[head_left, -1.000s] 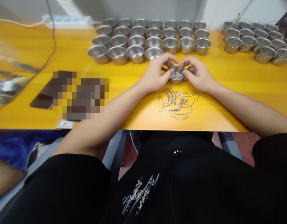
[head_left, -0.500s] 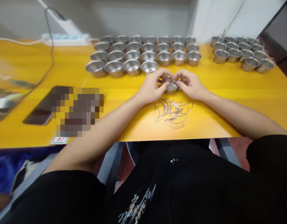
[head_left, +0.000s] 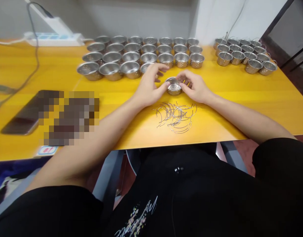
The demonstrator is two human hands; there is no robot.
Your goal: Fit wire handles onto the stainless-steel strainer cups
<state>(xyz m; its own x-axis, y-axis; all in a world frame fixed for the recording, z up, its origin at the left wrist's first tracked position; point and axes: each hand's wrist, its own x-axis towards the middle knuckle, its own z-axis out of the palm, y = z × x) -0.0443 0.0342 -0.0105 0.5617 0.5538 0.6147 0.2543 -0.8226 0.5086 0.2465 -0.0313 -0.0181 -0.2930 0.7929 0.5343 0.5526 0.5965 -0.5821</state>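
A small perforated metal cup point(head_left: 174, 89) stands upright on the yellow table between my two hands. My right hand point(head_left: 195, 87) grips its right rim, with the thumb in front and the fingers behind. My left hand point(head_left: 150, 85) is at the cup's left side, its fingers spread and raised while the thumb tip touches or nearly touches the rim. Nearer to me lies a loose pile of thin curved wire handles point(head_left: 177, 117). No wire handle can be made out on the cup between my hands.
Rows of similar metal cups point(head_left: 130, 70) stand behind my hands. A smaller group of cups point(head_left: 253, 65), some with wire handles, is at the back right. A phone point(head_left: 20, 115), a blurred-out flat object point(head_left: 67, 121) and a power strip point(head_left: 55, 39) with cables are on the left.
My left hand has loosened from the cup, its fingers spreading away from the rim. My right hand stays at the cup. The whole view has shifted, so things appear further left.
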